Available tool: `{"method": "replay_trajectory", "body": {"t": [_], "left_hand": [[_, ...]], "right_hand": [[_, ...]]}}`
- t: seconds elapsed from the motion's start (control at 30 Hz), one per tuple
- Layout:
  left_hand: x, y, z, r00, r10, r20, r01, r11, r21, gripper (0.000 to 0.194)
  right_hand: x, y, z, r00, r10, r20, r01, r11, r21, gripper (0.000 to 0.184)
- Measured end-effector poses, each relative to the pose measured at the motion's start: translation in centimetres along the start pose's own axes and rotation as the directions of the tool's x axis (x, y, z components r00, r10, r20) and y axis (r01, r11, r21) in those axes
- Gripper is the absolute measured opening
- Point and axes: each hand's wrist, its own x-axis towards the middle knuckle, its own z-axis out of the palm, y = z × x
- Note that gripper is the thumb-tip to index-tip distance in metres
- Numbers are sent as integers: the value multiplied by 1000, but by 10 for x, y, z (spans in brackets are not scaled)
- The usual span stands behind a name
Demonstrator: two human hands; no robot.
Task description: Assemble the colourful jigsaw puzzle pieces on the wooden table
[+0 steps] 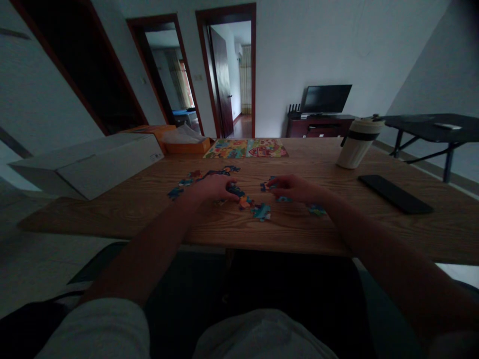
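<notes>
Both my hands rest on a wooden table point(142, 209) among several loose, colourful jigsaw pieces point(261, 211). My left hand point(215, 188) lies knuckles up, fingers curled onto a dark blue piece at its fingertips. My right hand point(294, 188) reaches left, its fingers pinched on a small blue piece point(266, 186). More pieces lie in a strip point(209, 174) behind my left hand, and one point(317, 210) sits under my right wrist. A printed puzzle picture sheet point(247, 148) lies flat at the table's far edge.
A white box point(97, 162) and an orange tissue box point(187, 142) stand at the back left. A white lidded cup point(358, 142) and a black phone point(395, 193) are on the right. A dark side table point(430, 124) stands beyond.
</notes>
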Motion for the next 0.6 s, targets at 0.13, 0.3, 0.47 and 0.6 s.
{"method": "replay_trajectory", "body": {"t": [0.13, 0.3, 0.47, 0.6], "left_hand": [[-15, -23, -23, 997, -79, -1, 79, 997, -25, 62], [-64, -69, -38, 960, -277, -31, 276, 961, -18, 50], [-129, -92, -12, 913, -377, -154, 378, 926, -20, 49], [-158, -101, 12, 881, -416, -227, 417, 908, -44, 53]], "right_hand": [[-2, 18, -26, 974, 101, -203, -131, 981, -142, 30], [-7, 31, -43, 946, 146, -289, -246, 905, -347, 24], [-9, 32, -46, 946, 170, -276, -271, 882, -385, 27], [-8, 36, -46, 948, 191, -255, -281, 877, -390, 29]]}}
